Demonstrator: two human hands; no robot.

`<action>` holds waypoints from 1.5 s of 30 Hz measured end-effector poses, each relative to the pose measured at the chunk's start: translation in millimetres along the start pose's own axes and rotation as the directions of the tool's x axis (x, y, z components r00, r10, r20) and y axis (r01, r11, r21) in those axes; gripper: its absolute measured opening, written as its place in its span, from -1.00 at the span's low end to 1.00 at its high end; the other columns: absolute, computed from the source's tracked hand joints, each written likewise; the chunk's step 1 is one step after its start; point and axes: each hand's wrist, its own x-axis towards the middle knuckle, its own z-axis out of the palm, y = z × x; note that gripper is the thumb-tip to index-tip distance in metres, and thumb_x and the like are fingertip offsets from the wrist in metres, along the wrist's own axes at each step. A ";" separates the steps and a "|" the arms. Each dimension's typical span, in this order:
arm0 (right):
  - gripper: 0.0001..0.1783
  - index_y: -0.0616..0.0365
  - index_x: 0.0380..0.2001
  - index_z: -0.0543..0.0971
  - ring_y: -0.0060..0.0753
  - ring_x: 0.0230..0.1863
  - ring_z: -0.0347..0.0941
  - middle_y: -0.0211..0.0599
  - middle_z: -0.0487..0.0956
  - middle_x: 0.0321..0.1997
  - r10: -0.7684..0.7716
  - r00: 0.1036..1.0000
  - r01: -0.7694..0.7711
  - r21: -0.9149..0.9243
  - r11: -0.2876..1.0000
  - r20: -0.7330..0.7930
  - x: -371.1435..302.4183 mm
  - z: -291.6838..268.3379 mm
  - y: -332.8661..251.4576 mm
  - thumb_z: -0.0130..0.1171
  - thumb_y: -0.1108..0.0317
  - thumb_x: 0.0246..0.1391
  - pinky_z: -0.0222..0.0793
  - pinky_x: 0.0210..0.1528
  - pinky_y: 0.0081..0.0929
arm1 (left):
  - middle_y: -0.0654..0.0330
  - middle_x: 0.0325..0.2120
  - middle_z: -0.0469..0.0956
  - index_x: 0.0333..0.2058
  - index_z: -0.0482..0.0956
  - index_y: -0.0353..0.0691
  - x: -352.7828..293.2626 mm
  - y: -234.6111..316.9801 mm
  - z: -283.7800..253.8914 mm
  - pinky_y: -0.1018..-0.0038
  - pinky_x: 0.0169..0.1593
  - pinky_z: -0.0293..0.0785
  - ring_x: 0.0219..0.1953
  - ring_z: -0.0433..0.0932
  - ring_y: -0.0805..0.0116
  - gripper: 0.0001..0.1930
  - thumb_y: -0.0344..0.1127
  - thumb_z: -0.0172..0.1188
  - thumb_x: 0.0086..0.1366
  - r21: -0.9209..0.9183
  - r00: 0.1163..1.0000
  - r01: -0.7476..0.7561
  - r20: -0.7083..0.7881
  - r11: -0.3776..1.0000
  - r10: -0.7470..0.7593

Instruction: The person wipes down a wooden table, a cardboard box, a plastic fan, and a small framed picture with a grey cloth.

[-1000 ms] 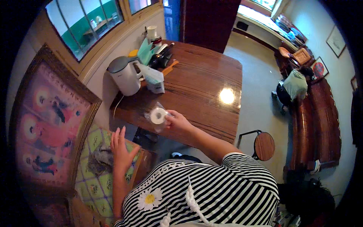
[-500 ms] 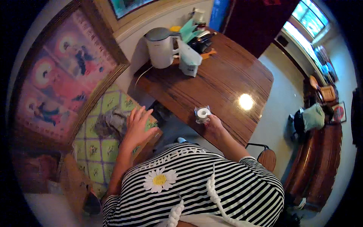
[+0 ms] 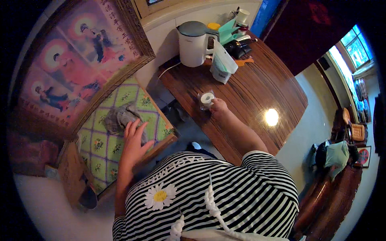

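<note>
My right hand [image 3: 219, 107] grips a small white roll [image 3: 207, 99] in clear plastic, which looks like a roll of tape. It is at the left edge of the brown wooden table [image 3: 257, 92]; whether it touches the top I cannot tell. My left hand [image 3: 134, 142] holds nothing, its fingers apart, beside a crumpled grey cloth [image 3: 122, 115]. That cloth lies on a green checked, flowered cover [image 3: 100, 140] over a lower surface. The fingertips overlap the cloth's near edge in view; contact is unclear.
A white electric kettle [image 3: 192, 48] with a grey lid stands at the table's back left, its cord trailing. Beside it are an upright white-and-green pouch [image 3: 222, 66], dark items [image 3: 238, 48] and a paper cup [image 3: 242, 16]. A framed picture [image 3: 76, 60] leans at left.
My right hand has moved the white roll farther forward and left over the table. My left hand has shifted slightly down toward the grey cloth. The whole view has turned a little.
</note>
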 end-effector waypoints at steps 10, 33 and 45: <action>-0.46 0.20 0.00 0.29 -0.30 -0.24 0.38 -0.22 0.43 -0.16 -0.470 0.835 0.321 -0.441 0.838 -0.286 58.3 7.1 -9.0 0.11 0.31 -0.10 0.31 -0.21 -0.44 | 0.06 0.10 0.12 0.03 0.29 -0.11 -7.5 2.1 -3.9 0.19 0.18 -0.04 0.19 -0.05 -0.02 -0.37 -0.18 0.26 -0.07 0.036 0.994 0.105 -0.016 0.994 -0.104; -0.71 0.21 -0.15 0.43 -0.52 -0.24 0.42 -0.30 0.51 -0.23 -0.548 0.587 0.781 -0.239 0.577 0.596 -137.3 137.8 -27.2 0.02 0.41 0.01 0.30 -0.15 -0.58 | 0.05 0.08 0.14 0.02 0.30 -0.09 -40.4 -11.7 -0.1 0.18 0.19 -0.06 0.18 -0.02 -0.06 -0.38 -0.11 0.24 -0.05 -0.015 0.995 0.051 -0.087 0.999 -0.052; -0.77 0.20 -0.41 0.54 -0.23 -0.48 0.46 -0.10 0.52 -0.49 -0.458 0.357 0.934 -0.312 0.174 0.814 -189.6 196.3 -30.9 0.12 0.25 -0.06 0.36 -0.40 -0.43 | 0.05 0.10 0.12 0.03 0.28 -0.06 -71.3 -18.9 -4.3 0.15 0.18 -0.07 0.18 -0.04 -0.06 -0.39 -0.12 0.23 -0.03 -0.033 0.984 0.146 -0.100 0.989 -0.148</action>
